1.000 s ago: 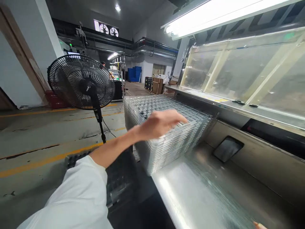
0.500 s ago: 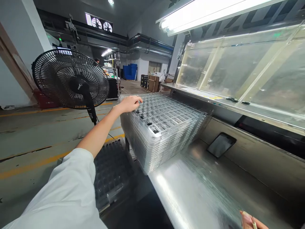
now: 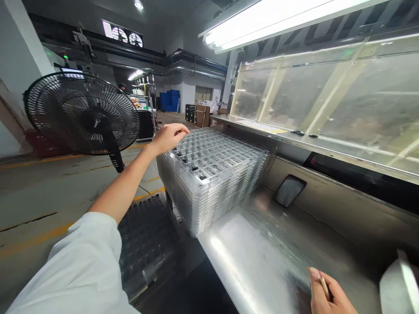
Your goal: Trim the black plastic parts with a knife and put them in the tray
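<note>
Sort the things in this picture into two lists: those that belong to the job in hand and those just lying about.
Job in hand: left hand; right hand; thin stick; stack of clear plastic trays; steel counter.

Lying about: standing fan; cardboard boxes; blue crates; lower stack of dark trays.

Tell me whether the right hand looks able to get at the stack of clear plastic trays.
Probably yes: the right hand sits over the stainless steel counter, and the stack of clear plastic trays stands on that counter, nothing visible between them, though its fingers pinch a small stick.
</note>
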`<state>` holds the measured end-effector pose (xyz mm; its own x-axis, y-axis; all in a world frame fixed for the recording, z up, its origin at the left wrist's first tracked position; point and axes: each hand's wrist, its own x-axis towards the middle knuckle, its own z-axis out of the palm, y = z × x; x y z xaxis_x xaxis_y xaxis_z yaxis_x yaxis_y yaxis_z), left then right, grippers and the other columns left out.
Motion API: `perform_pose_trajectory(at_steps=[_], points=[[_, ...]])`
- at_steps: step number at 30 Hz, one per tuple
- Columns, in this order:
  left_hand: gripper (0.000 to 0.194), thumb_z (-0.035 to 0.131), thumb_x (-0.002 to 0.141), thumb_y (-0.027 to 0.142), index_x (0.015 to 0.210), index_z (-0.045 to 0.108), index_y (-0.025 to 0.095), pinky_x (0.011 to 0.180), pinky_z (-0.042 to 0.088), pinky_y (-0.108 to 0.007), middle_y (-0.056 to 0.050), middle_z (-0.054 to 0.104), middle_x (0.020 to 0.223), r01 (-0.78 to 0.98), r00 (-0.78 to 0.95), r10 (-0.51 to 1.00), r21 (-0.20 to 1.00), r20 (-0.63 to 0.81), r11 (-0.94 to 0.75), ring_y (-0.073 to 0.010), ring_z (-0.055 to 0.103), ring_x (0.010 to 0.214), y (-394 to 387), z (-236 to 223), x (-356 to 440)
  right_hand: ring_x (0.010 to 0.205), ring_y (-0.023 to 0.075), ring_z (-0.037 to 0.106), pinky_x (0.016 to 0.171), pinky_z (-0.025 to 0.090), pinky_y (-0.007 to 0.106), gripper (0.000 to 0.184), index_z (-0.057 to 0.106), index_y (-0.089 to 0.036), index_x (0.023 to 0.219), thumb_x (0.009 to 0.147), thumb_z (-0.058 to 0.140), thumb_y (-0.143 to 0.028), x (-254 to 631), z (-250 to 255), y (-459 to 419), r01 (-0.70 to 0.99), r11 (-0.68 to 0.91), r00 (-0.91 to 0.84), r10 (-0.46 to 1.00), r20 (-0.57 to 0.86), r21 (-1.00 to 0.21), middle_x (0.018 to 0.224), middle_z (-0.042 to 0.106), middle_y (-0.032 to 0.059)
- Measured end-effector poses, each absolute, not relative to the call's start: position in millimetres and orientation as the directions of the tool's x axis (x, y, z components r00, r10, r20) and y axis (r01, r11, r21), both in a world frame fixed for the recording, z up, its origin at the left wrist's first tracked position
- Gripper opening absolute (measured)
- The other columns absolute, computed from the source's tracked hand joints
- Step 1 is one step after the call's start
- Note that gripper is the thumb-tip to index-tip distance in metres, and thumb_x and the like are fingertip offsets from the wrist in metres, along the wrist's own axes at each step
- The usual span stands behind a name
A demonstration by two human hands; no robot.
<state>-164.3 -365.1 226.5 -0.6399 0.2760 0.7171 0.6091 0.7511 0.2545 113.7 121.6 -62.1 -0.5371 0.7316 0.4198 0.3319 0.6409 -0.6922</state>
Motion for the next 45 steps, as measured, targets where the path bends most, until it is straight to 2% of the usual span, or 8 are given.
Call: perform_pose_trajectory(at_steps=[4,8,12,17,21,27,40,45], points=[[0.026,0.053,0.098,0.024,0.107,0.076,0.020,0.080,0.051,-0.032,-0.006,0.076,0.098,0.834,-0.325,0.447,0.030,0.833,0.551,-0.0190,0.068,0.083,-314,231,-92,0.062,0.0272,0.063,0.063,0.046,0.036,0.047,0.073,-0.025,0.082,0.082,0.055,-0.068,112,-54,109,0.156,0.704,-0.575,0.635,0.517,-0.693,0.067,0.068,0.0070],[0.030,0.058,0.094,0.015,0.118,0.072,0.025,0.073,0.053,-0.032,-0.004,0.074,0.088,0.963,0.144,0.619,-0.254,0.772,0.092,-0.0184,0.069,0.077,-251,209,-9,0.068,0.0236,0.063,0.067,0.045,0.032,0.037,0.071,-0.022,0.080,0.090,0.050,-0.051,112,-50,95,0.001,0.740,-0.590,0.543,0.597,-0.672,0.076,0.071,0.0072],[0.040,0.056,0.092,0.009,0.129,0.067,0.018,0.060,0.047,-0.032,-0.005,0.071,0.076,0.934,0.332,0.574,-0.178,0.748,-0.309,-0.0182,0.063,0.063,-176,155,38,0.072,0.0217,0.062,0.068,0.042,0.031,0.027,0.068,-0.021,0.083,0.091,0.044,-0.030,113,-53,94,-0.006,0.786,-0.608,0.488,0.626,-0.618,0.079,0.070,0.0056],[0.024,0.059,0.096,0.014,0.110,0.075,0.025,0.056,0.045,-0.029,-0.002,0.068,0.070,0.838,-0.095,0.554,0.367,0.827,-0.404,-0.0154,0.059,0.056,-67,81,48,0.068,0.0202,0.056,0.063,0.036,0.032,0.016,0.068,-0.023,0.081,0.090,0.055,-0.020,122,-59,100,0.118,0.789,-0.579,0.549,0.603,-0.604,0.078,0.066,0.0036],[0.018,0.066,0.092,0.036,0.097,0.074,0.021,0.050,0.040,-0.023,0.002,0.055,0.060,0.372,-0.703,0.455,0.827,0.547,-0.420,-0.0122,0.049,0.052,-2,40,18,0.064,0.0208,0.054,0.060,0.036,0.033,0.020,0.068,-0.024,0.084,0.097,0.053,-0.022,126,-57,106,0.180,0.763,-0.525,0.608,0.596,-0.620,0.078,0.062,0.0029],[0.037,0.076,0.068,0.047,0.088,0.068,0.016,0.041,0.026,-0.019,0.005,0.050,0.056,0.027,-0.821,0.532,0.946,0.206,-0.324,-0.0077,0.038,0.043,45,-14,-29,0.080,0.0251,0.065,0.071,0.047,0.035,0.021,0.068,-0.026,0.102,0.102,0.047,-0.028,119,-49,108,0.101,0.742,-0.458,0.626,0.631,-0.663,0.090,0.067,0.0036],[0.039,0.072,0.080,0.055,0.089,0.071,0.017,0.041,0.022,-0.022,0.005,0.048,0.053,-0.093,-0.644,0.739,0.939,0.196,-0.330,-0.0083,0.031,0.041,60,-52,-36,0.092,0.0242,0.062,0.082,0.046,0.036,0.028,0.068,-0.023,0.102,0.109,0.044,-0.035,94,-49,97,0.034,0.742,-0.406,0.623,0.669,-0.670,0.097,0.067,0.0061],[0.036,0.073,0.081,0.055,0.088,0.071,0.020,0.057,0.044,-0.025,-0.003,0.066,0.074,-0.037,-0.687,0.683,0.928,0.246,-0.371,-0.0155,0.056,0.063,62,-57,-42,0.091,0.0243,0.059,0.085,0.044,0.037,0.037,0.063,-0.023,0.092,0.111,0.035,-0.039,41,-25,86,-0.001,0.708,-0.331,0.666,0.668,-0.706,0.092,0.064,0.0057]])
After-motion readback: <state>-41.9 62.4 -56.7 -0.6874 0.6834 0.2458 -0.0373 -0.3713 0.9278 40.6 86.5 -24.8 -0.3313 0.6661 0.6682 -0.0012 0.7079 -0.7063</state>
